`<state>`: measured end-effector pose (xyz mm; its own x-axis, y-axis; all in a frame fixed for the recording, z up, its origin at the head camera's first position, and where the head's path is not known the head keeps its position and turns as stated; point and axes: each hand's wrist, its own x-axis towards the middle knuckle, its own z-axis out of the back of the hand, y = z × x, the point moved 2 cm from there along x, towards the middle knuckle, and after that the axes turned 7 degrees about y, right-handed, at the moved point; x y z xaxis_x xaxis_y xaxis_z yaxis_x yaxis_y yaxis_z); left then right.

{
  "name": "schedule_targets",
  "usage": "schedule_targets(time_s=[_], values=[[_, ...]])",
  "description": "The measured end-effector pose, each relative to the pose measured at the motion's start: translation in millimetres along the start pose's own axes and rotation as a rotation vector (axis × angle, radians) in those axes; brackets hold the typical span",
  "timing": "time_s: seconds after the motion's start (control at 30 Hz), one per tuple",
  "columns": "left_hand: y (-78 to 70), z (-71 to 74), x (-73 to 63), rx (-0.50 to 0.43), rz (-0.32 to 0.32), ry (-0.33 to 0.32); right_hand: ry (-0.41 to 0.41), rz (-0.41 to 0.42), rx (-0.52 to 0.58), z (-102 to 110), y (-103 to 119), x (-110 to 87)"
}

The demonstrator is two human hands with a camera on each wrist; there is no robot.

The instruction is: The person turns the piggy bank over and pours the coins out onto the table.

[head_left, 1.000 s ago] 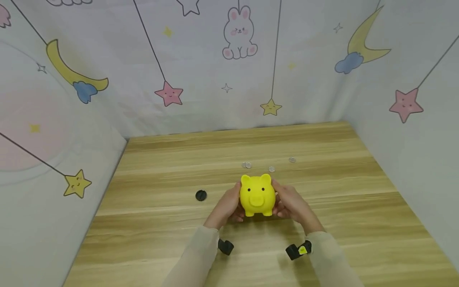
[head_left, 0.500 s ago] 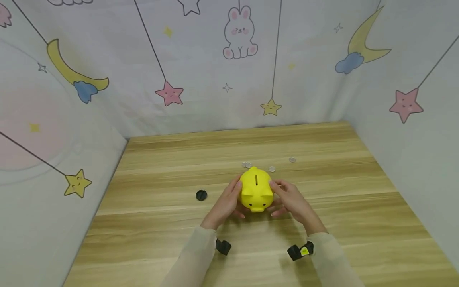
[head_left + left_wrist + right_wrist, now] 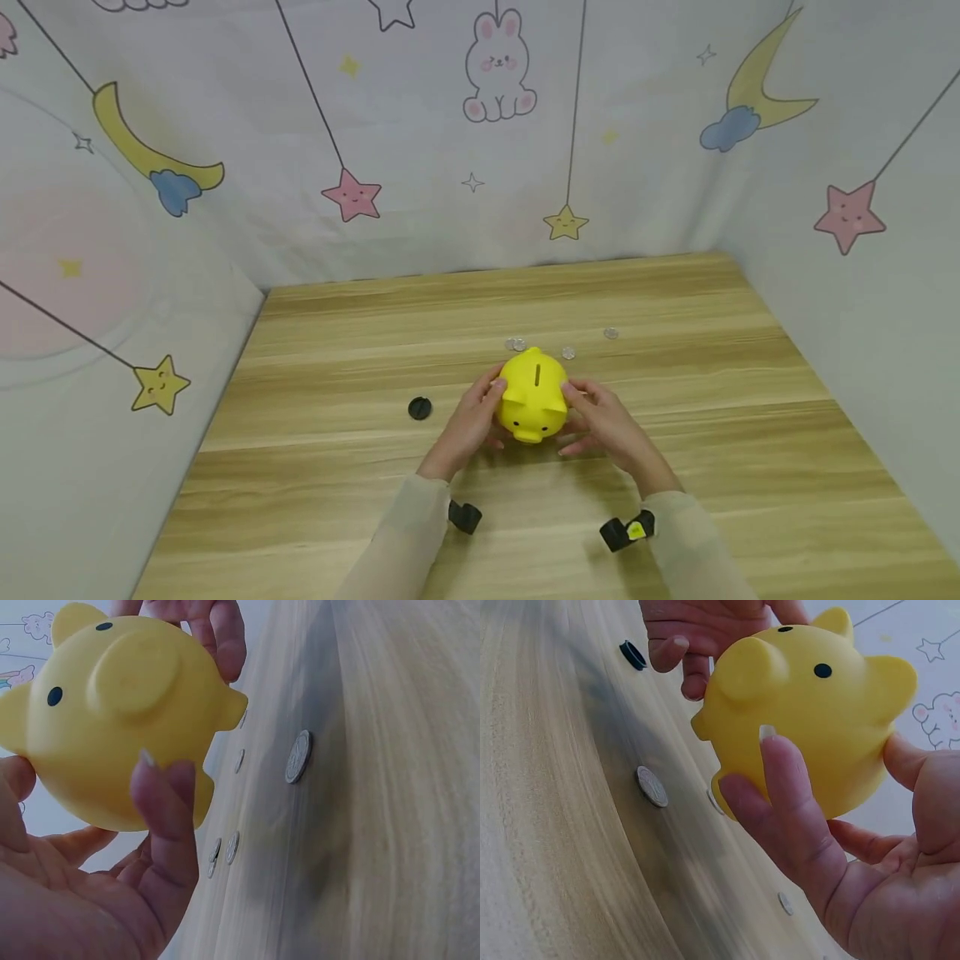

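Observation:
A yellow piggy bank (image 3: 531, 395) is held off the table between both hands, its snout toward me and its coin slot facing up. My left hand (image 3: 467, 425) grips its left side, thumb on the upper body and fingers around the lower part. My right hand (image 3: 613, 427) holds the opposite side the same way. Both wrist views show the snout and dark eyes, with the stubby feet over the wood. Beneath it a silver coin (image 3: 298, 757) lies on the table; in the head view this coin is hidden behind the pig.
Several more coins lie beyond the pig, including a single one (image 3: 568, 353) and a farther one (image 3: 611, 333). A round black cap (image 3: 420, 408) rests left of my left hand. Printed fabric walls (image 3: 420, 242) border the wooden table (image 3: 315, 500).
The piggy bank has tipped forward, from facing me to showing its back and slot. Most recently it has turned slightly and shifted a little left. Both hands kept their hold.

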<state>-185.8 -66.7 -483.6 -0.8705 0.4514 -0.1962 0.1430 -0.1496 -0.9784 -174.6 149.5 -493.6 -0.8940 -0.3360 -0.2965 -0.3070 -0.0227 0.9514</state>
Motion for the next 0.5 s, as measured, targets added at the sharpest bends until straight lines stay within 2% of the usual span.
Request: schedule_targets(time_s=[0.13, 0.37, 0.5], values=[[-14.6, -1.5, -9.4, 0.007, -0.009, -0.026, 0.026, 0.020, 0.035, -0.1, -3.0, -1.5], [8.1, 4.3, 6.6, 0.025, -0.024, -0.071, 0.098, 0.057, 0.102, 2.7, -8.8, 0.6], [13.7, 5.2, 10.3, 0.023, -0.044, -0.079, 0.117, 0.060, 0.123, 4.7, -10.8, 0.9]])
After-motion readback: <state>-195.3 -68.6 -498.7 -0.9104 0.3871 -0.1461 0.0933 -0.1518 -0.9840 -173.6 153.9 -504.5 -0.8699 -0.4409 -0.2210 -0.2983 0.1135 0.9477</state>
